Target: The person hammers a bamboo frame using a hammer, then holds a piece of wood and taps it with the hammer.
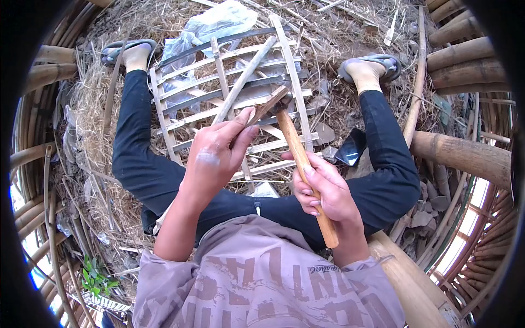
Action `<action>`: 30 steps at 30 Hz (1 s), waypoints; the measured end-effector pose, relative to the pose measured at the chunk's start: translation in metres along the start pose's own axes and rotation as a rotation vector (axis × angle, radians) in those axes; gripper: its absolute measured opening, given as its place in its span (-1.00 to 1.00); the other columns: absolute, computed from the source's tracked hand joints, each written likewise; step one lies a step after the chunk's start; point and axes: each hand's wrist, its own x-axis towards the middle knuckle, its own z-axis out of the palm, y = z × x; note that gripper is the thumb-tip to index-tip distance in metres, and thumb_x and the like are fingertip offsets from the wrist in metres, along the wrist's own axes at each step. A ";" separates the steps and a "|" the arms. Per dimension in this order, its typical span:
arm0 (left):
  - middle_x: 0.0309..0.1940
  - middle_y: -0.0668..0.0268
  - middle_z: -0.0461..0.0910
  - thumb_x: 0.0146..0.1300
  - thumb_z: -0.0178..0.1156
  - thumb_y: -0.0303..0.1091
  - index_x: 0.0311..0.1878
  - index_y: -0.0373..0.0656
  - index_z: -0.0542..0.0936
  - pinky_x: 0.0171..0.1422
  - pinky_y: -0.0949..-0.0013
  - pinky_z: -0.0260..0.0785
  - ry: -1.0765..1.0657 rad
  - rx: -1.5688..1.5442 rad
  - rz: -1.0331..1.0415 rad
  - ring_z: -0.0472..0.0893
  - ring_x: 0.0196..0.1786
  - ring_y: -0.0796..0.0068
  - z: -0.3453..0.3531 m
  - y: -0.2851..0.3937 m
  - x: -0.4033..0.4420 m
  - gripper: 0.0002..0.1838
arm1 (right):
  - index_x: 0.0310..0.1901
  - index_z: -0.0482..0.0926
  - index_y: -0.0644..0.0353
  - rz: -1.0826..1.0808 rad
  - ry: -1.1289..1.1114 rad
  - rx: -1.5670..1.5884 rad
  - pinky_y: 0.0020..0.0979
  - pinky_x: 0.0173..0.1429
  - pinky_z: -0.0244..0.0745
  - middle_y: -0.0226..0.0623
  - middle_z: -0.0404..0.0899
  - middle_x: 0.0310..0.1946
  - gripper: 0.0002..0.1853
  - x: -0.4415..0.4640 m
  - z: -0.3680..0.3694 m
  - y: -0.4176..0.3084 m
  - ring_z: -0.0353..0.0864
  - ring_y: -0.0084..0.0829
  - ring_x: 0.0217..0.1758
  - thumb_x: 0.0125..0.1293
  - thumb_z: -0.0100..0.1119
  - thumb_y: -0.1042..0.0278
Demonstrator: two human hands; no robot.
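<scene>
My left hand [219,147] pinches a brown split piece of wood [264,107] between thumb and fingers. My right hand [326,188] is wrapped round the wooden handle of a hammer [294,143]. The hammer's dark head is up against the far end of the brown piece, partly hidden by it. Beyond both hands, between the legs, a lattice of crossed bamboo strips [221,70] lies on the ground. A loose pale stick [246,76] rests slantwise across the lattice.
Clear plastic sheeting [221,21] lies behind the lattice. A dark shiny object [351,147] is near the right knee. Thick bamboo poles [462,156] stand at the right, with more poles at the left. Dry straw [98,104] and debris cover the ground.
</scene>
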 end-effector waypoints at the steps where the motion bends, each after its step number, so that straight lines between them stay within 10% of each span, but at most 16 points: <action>1: -0.50 0.05 0.65 0.40 0.32 -0.44 0.19 -0.39 0.67 -0.38 0.33 0.41 0.006 0.003 -0.003 0.61 -0.55 0.39 0.002 -0.002 0.000 -0.65 | 0.45 0.25 0.28 0.007 0.010 -0.001 -0.64 -0.58 0.26 -0.51 0.26 -0.42 -0.58 0.001 0.001 0.001 0.19 -0.76 -0.58 0.72 -0.21 0.28; 11: -0.53 -0.10 0.58 0.56 0.11 -0.31 -0.01 -0.26 0.59 -0.33 -0.05 0.40 -0.098 0.168 -0.107 0.62 -0.43 -0.19 0.013 -0.015 0.001 -0.80 | 0.43 0.23 0.23 0.027 0.047 0.037 -0.62 -0.59 0.29 -0.50 0.24 -0.42 -0.61 0.009 0.007 0.018 0.22 -0.75 -0.58 0.72 -0.21 0.28; 30: -0.57 -0.06 0.59 0.61 0.05 -0.10 -0.10 -0.15 0.52 -0.38 -0.17 0.40 -0.036 0.265 -0.195 0.63 -0.43 -0.25 0.010 -0.025 0.002 -0.70 | 0.42 0.26 0.32 -0.142 0.114 -0.091 -0.64 -0.52 0.11 -0.63 0.25 -0.55 -0.59 0.007 0.027 0.042 0.16 -0.81 -0.60 0.68 -0.10 0.34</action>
